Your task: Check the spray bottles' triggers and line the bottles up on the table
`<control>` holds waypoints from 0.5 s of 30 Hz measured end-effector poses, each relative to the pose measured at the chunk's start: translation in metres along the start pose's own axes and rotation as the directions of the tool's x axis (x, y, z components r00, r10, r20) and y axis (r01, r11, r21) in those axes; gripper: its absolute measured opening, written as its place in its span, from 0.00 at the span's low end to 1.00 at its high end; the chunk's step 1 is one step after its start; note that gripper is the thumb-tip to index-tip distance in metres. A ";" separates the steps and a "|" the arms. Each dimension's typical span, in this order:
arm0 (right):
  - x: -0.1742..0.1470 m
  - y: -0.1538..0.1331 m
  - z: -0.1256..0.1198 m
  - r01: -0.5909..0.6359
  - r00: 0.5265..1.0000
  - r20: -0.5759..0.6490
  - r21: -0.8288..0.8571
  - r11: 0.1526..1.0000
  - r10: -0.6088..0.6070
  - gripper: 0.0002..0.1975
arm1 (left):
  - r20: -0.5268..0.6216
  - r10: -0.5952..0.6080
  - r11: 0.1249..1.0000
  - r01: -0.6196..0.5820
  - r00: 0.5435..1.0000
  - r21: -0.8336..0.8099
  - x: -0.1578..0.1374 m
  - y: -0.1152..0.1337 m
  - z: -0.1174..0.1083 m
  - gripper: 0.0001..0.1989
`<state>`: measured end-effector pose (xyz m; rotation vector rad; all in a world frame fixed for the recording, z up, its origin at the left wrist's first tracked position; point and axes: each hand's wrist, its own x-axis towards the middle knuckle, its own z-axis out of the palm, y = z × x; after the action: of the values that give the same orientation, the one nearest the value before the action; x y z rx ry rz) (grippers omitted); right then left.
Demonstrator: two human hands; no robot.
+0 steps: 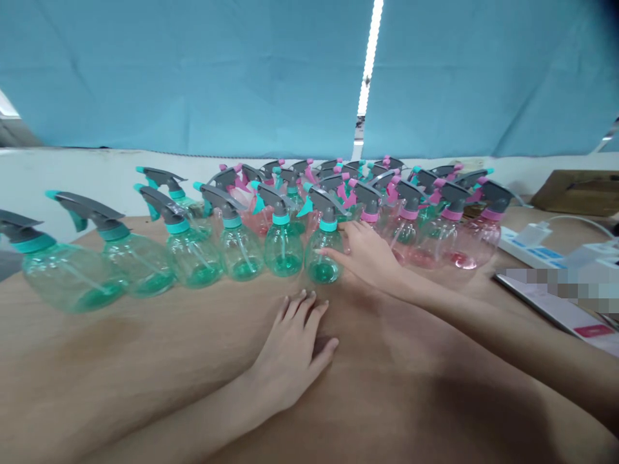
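Observation:
My right hand [370,254] is around the right side of a clear green spray bottle [323,267]. Its thumb lies across the front of the bottle, and the other fingers reach along the far side, partly hidden. The bottle stands upright, with a turquoise collar and a grey trigger head. My left hand [293,348] rests palm down on the wooden table [159,374], fingers spread, holding nothing. Just left of the held bottle stands another green spray bottle [284,254]. A pink spray bottle [403,229] is beyond my right hand.
More green bottles [196,258] line the left, and several pink ones [476,241] stand to the right, with further rows behind. At the right lie a white power strip [529,248], a flat device [556,303] and a brown box [575,192]. A blue cloth [242,77] hangs behind.

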<state>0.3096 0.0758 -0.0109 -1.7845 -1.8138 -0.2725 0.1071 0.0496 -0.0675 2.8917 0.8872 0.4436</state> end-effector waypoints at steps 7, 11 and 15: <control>0.004 0.000 0.001 -0.014 1.000 0.001 -0.051 0.999 0.014 0.27 | 0.026 0.002 1.000 -0.002 1.000 0.010 0.000 0.000 -0.001 0.23; 0.005 -0.002 0.001 -0.028 0.999 0.014 -0.075 0.997 0.029 0.28 | 0.054 -0.012 1.000 0.011 0.998 0.022 0.001 0.001 -0.002 0.23; 0.008 -0.004 0.000 -0.046 0.998 0.033 -0.090 0.995 0.049 0.28 | 0.062 -0.011 1.000 0.009 0.998 0.029 0.001 0.000 -0.002 0.23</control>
<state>0.3060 0.0823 -0.0058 -1.9024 -1.8062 -0.3089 0.1075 0.0503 -0.0647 2.9082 0.9057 0.3411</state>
